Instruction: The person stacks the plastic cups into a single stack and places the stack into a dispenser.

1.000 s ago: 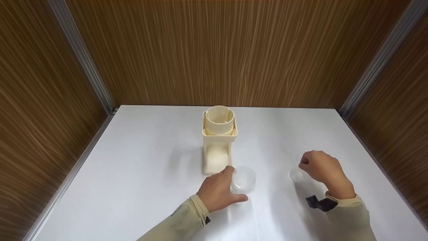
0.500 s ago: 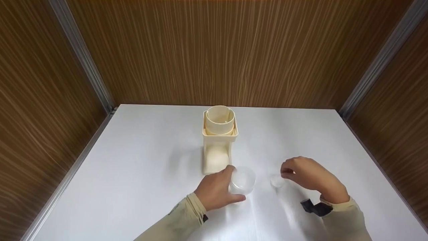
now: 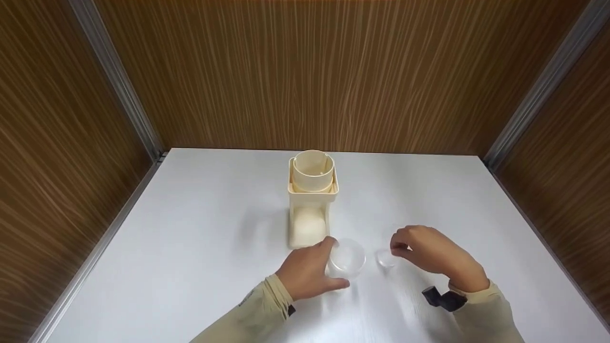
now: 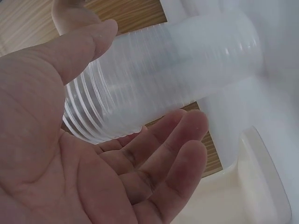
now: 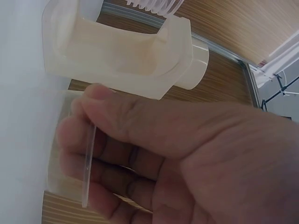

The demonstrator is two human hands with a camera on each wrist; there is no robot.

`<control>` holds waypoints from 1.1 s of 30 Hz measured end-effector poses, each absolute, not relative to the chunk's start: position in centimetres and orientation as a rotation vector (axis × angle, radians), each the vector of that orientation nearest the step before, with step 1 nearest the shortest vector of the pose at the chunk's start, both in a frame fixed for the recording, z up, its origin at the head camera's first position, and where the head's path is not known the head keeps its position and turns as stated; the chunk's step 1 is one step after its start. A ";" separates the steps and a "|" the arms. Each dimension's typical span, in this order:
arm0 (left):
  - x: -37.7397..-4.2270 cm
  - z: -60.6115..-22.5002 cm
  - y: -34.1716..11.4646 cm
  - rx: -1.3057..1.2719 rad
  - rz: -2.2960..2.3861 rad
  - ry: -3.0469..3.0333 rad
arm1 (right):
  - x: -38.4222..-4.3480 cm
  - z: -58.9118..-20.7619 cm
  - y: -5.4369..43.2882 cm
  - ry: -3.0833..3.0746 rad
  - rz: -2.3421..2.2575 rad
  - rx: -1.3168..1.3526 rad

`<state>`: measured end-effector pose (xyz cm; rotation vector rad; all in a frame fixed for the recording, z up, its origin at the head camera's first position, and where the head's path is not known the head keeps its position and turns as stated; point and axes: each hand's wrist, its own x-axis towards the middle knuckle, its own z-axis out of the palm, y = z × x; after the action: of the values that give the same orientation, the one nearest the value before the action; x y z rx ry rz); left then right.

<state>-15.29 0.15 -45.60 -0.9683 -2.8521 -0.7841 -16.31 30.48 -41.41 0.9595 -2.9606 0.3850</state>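
Note:
A tall stack of clear plastic cups (image 4: 187,65) stands in front of the cream plastic stand. My left hand (image 3: 310,270) grips the stack's side, with the thumb on one side and the curved fingers on the other. To the right, my right hand (image 3: 433,251) pinches the rim of a single clear plastic cup (image 3: 385,258) between thumb and fingers. In the right wrist view this cup's thin rim (image 5: 88,172) shows edge-on, with fingers visible through the clear wall. The cup sits low over the table, mouth up.
The cream plastic stand (image 3: 310,224), with a round tube (image 3: 313,182) on top, is upright mid-table behind the left hand. Wood-grain panels (image 3: 310,71) close off the back and both sides of the white table (image 3: 200,238).
My right hand has moved left with the clear cup, closer to the stack. My left hand has stayed nearly still at the stack.

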 end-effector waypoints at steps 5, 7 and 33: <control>-15.5 -45.5 -0.1 -0.986 -0.776 -2.863 | -16.3 -41.4 30.4 -2.995 0.400 0.945; -15.5 -45.4 -0.2 -0.989 -0.794 -2.875 | -16.3 -41.4 30.3 -2.998 0.400 0.942; -15.7 -45.1 -0.5 -0.916 -1.019 -2.982 | -16.2 -41.1 30.1 -3.055 0.445 0.932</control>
<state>-15.72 -0.53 -45.07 -0.9165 -2.9816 -1.0190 -16.17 30.10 -41.09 0.9321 -3.0551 0.4453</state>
